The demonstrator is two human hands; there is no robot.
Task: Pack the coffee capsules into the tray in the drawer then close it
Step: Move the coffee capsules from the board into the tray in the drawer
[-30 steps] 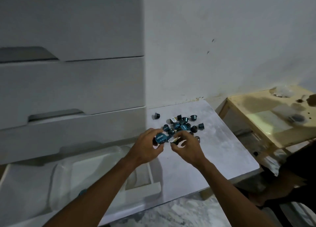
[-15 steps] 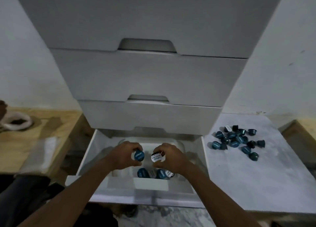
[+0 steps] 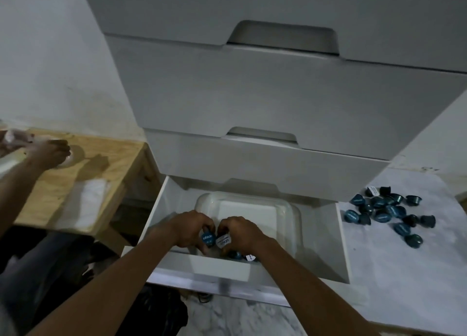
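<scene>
The bottom drawer (image 3: 341,254) of a white cabinet stands pulled out, with a clear plastic tray (image 3: 285,211) inside it. My left hand (image 3: 192,230) holds a blue capsule (image 3: 207,239) low over the tray's near end. My right hand (image 3: 240,234) holds a white-lidded capsule (image 3: 223,240) right beside it. A few capsules (image 3: 238,255) lie in the tray under my hands, partly hidden. A pile of several blue and dark capsules (image 3: 386,213) lies on the white table to the right.
The white table (image 3: 404,272) adjoins the drawer's right side. A wooden table (image 3: 83,173) stands left, with another person's hand (image 3: 50,153) resting on it. Two shut drawers (image 3: 252,158) overhang the open one.
My hands carried one capsule each from the pile on the white table over to the drawer, then sank lower into the tray. The view swung left and closer.
</scene>
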